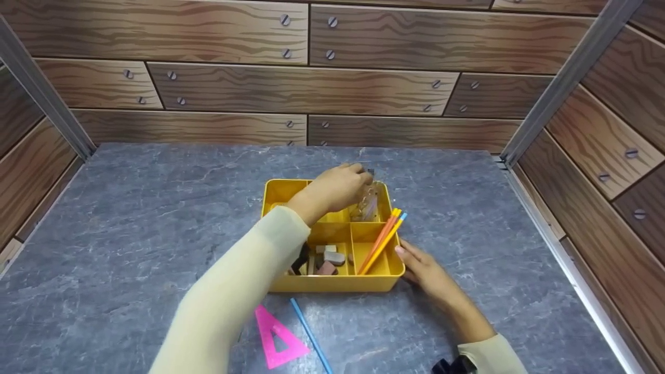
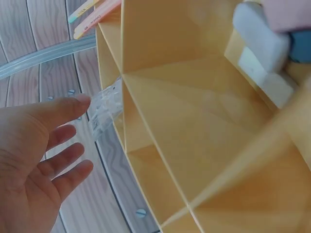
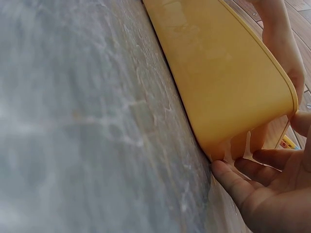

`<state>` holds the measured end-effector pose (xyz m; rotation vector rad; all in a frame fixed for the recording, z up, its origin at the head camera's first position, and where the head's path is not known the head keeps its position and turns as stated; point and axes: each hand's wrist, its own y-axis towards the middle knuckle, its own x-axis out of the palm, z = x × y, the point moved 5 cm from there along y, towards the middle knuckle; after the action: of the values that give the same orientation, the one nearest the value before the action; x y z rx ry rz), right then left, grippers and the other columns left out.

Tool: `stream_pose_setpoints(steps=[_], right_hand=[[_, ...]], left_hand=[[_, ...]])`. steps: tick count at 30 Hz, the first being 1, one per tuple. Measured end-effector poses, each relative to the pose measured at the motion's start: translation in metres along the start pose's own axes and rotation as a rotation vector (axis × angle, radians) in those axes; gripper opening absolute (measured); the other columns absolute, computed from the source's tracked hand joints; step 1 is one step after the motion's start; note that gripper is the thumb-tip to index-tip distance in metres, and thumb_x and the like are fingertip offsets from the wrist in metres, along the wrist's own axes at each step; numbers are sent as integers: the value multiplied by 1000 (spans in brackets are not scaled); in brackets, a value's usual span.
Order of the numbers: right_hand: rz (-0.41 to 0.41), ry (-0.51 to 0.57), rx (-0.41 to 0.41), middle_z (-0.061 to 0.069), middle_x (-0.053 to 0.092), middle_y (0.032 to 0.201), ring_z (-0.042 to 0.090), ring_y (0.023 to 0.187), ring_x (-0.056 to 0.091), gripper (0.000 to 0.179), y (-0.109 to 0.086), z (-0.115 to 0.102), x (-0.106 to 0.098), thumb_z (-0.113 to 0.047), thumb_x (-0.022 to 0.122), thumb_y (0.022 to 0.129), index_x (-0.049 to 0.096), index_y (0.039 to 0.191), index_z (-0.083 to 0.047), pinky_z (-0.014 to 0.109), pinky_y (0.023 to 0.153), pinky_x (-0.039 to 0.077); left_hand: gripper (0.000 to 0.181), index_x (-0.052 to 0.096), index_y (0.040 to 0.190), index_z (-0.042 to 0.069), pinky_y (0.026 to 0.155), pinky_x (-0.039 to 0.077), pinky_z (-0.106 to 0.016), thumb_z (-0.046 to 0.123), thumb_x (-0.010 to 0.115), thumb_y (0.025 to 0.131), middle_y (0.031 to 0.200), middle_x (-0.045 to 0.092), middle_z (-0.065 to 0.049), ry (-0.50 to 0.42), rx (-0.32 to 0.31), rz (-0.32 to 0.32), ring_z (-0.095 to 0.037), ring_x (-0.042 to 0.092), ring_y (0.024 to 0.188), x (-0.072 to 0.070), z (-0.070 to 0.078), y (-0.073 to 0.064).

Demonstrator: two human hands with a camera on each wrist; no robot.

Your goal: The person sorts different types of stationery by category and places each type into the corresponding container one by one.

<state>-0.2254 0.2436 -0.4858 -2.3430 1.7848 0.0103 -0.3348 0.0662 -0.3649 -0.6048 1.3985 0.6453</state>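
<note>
A yellow divided box (image 1: 332, 283) stands on the table. My left hand (image 1: 340, 186) is over its back compartments and pinches a clear plastic bag (image 1: 368, 205) in the back right one. In the left wrist view, the thumb of my left hand (image 2: 46, 145) meets the bag (image 2: 107, 104); the index finger is hidden and the other fingers are loosely bent. My right hand (image 1: 426, 267) rests against the box's right side. Its nearly straight fingers (image 3: 231, 179) touch the outer wall in the right wrist view. Orange and yellow pencils (image 1: 383, 241) lean in the front right compartment.
Erasers (image 1: 334, 257) and other small pieces lie in the front left compartment, partly behind the left sleeve. A pink set square (image 1: 267, 337) and a blue pencil (image 1: 310, 335) lie before the box. Wood-patterned walls (image 1: 306, 88) enclose the grey marbled table (image 1: 171, 208).
</note>
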Motion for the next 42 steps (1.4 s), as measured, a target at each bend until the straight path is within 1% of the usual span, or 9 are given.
stream_pose_setpoints(steps=[4, 10, 12, 17, 22, 26, 34, 38, 42], right_hand=[[4, 3, 5, 28, 29, 152, 38, 133, 41, 66, 0, 1, 0, -32, 48, 104, 23, 151, 7, 40, 105, 40], [13, 21, 9, 27, 28, 153, 37, 134, 39, 64, -1, -1, 2, -29, 47, 104, 23, 150, 8, 41, 107, 38], [19, 23, 18, 27, 28, 153, 37, 134, 39, 64, -1, -2, 2, -29, 48, 104, 23, 150, 7, 41, 107, 37], [31, -3, 32, 25, 26, 154, 36, 135, 39, 66, 0, -2, 2, -32, 49, 103, 24, 151, 6, 39, 107, 37], [23, -20, 25, 24, 27, 154, 35, 135, 38, 66, 1, -1, 2, -33, 49, 103, 25, 151, 5, 39, 106, 38], [19, -18, 17, 25, 28, 154, 36, 135, 38, 65, 0, -1, 1, -32, 48, 104, 24, 151, 6, 41, 106, 38], [22, -14, 14, 27, 26, 153, 38, 135, 37, 65, -1, -2, 0, -31, 48, 104, 24, 150, 7, 42, 106, 38], [11, -2, 15, 26, 25, 155, 38, 136, 36, 65, 0, 0, 0, -32, 47, 104, 23, 151, 7, 42, 107, 37], [5, 4, 20, 25, 24, 155, 37, 137, 35, 66, 1, 1, 0, -33, 47, 104, 22, 151, 6, 42, 108, 37]], left_hand=[[41, 56, 134, 11, 102, 45, -37, 28, 62, 97, 127, 55, -9, 6, 14, -6, -27, 52, 120, -3, -3, -14], [43, 56, 134, 9, 107, 41, -39, 31, 62, 97, 135, 53, -10, -26, 4, 1, -29, 49, 125, -6, -12, -38], [44, 56, 135, 8, 108, 40, -40, 32, 61, 98, 137, 52, -12, -36, -2, 4, -31, 48, 127, -7, -15, -48], [45, 57, 134, 8, 108, 39, -43, 34, 60, 98, 135, 53, -12, -51, -6, 14, -33, 49, 125, -11, -21, -77], [40, 61, 128, 7, 105, 42, -44, 32, 63, 97, 128, 58, -13, -90, 8, 69, -33, 54, 120, -11, -29, -108], [38, 63, 125, 4, 100, 47, -45, 27, 67, 94, 120, 61, -13, -118, 28, 120, -32, 58, 112, -7, -35, -133], [36, 65, 119, 3, 96, 50, -46, 24, 72, 91, 116, 63, -13, -142, 47, 196, -32, 61, 107, 3, -42, -178], [36, 65, 119, 2, 94, 50, -47, 23, 72, 90, 116, 63, -13, -160, 38, 210, -32, 61, 107, 12, -44, -197], [36, 65, 120, 4, 95, 50, -48, 23, 72, 90, 118, 63, -12, -180, 4, 217, -32, 60, 110, 20, -45, -214]])
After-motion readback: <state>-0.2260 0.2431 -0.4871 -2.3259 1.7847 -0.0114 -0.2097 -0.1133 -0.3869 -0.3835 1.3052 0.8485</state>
